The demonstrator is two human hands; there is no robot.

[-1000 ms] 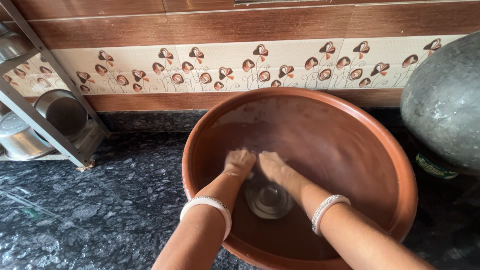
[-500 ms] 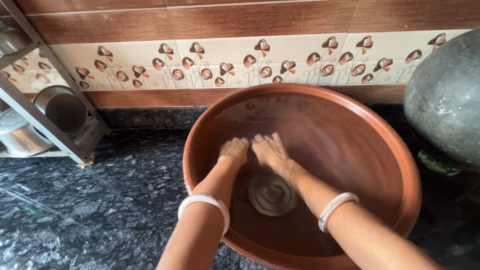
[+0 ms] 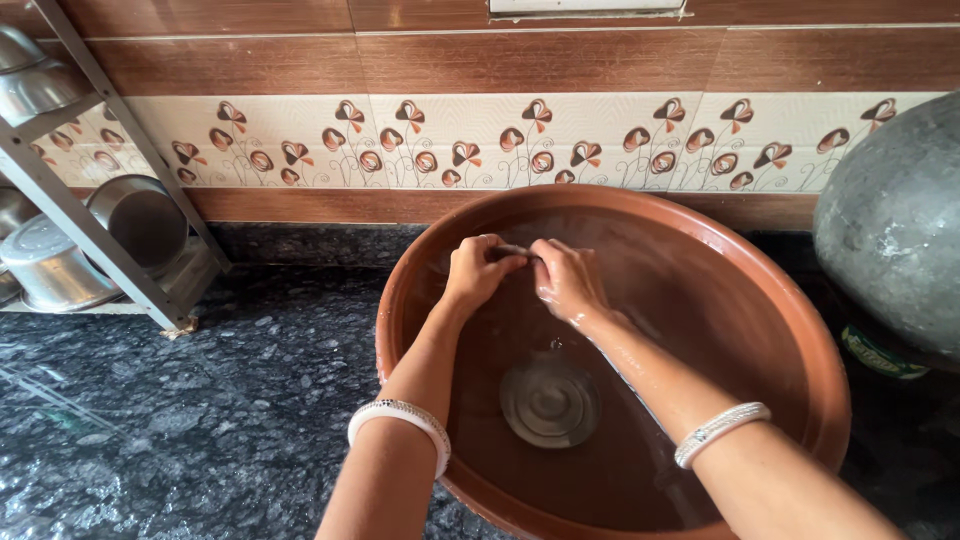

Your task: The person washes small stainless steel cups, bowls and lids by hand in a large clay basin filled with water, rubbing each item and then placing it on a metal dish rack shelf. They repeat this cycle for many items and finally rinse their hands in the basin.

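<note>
The left hand (image 3: 478, 268) and right hand (image 3: 566, 280) meet above the water, fingers curled and pinched together on something small and dark between them; what it is cannot be made out. Both hands are wet, and a white bangle sits on each wrist. They hang inside a wide brown clay basin (image 3: 800, 330) holding shallow water, with a round ribbed metal lid (image 3: 550, 402) lying at its bottom. The basin stands on a dark speckled granite counter (image 3: 200, 400). A rack with steel pots (image 3: 60, 270) stands at left, and a large grey pot (image 3: 890, 220) at right.
</note>
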